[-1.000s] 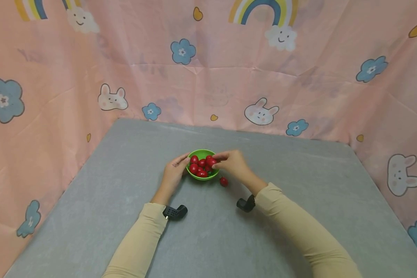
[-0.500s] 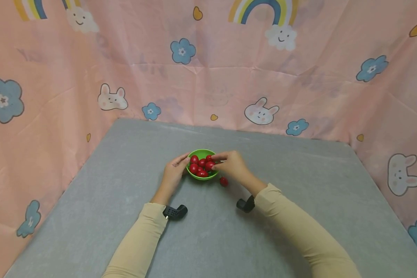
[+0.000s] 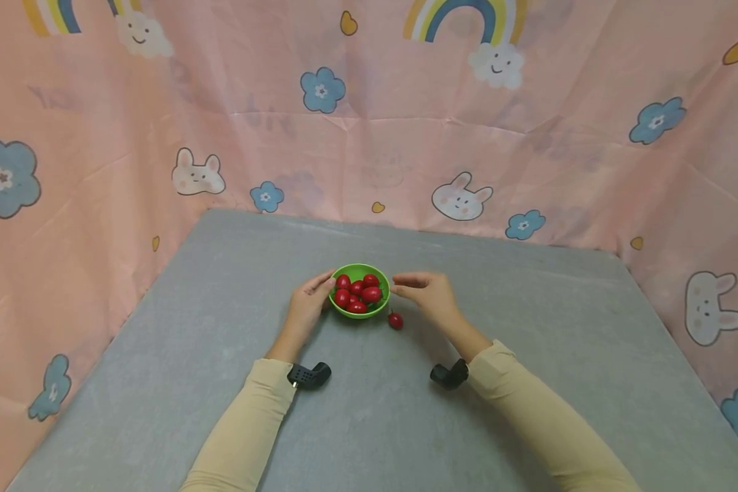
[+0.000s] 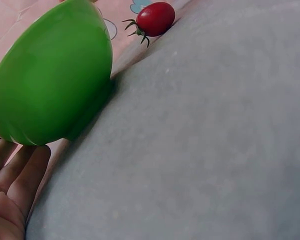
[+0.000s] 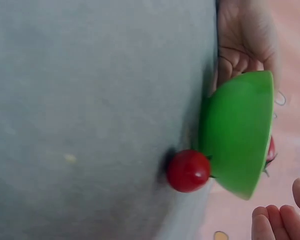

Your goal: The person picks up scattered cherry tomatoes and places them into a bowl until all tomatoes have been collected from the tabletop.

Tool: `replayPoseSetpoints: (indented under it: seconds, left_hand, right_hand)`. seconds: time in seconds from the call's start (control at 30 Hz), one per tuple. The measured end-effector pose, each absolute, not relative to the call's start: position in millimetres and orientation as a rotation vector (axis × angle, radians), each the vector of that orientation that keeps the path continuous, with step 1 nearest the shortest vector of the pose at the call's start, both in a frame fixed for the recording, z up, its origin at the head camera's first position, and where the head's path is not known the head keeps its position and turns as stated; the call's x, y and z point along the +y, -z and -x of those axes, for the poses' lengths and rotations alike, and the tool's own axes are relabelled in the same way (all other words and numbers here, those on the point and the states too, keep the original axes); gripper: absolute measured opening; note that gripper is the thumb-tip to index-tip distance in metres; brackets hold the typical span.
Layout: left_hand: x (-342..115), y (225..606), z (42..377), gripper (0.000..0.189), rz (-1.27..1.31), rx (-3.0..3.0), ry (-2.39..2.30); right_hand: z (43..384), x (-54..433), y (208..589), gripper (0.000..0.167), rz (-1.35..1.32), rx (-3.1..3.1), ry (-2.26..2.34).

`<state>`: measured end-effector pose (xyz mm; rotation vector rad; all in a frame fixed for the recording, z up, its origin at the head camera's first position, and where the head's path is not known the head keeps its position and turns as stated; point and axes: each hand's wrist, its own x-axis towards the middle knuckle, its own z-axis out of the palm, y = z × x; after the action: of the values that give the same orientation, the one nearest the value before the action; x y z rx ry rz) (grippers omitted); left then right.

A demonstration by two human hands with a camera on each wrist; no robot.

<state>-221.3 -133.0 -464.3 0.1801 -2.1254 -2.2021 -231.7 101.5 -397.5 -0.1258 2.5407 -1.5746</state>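
Note:
A green bowl stands on the table with several red cherry tomatoes in it. My left hand holds the bowl's left side, thumb at the rim and fingers against the outer wall, as the left wrist view shows of the fingers. Just off the bowl's right rim is my right hand, its thumb and fingers extended and apart, with nothing between them. One loose cherry tomato with a green stem lies on the table at the bowl's near right side, close to the wall in the right wrist view.
The grey table spreads around the bowl. A pink printed curtain hangs behind it and along both sides. Each wrist carries a black camera; one is the left wrist camera.
My right hand has let go of a cherry tomato, which now lies in the bowl, and has drawn back to the right past the rim. The left hand keeps its hold.

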Motion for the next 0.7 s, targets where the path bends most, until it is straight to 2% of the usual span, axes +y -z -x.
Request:
replayPoseSetpoints:
  seconds: [0.7]
  left_hand:
    - [-134.1, 466.1, 222.0, 0.036, -0.166, -2.120, 2.212]
  right_hand:
    - [219.7, 110.7, 422.9, 0.033, 0.056, 2.512, 1.481]
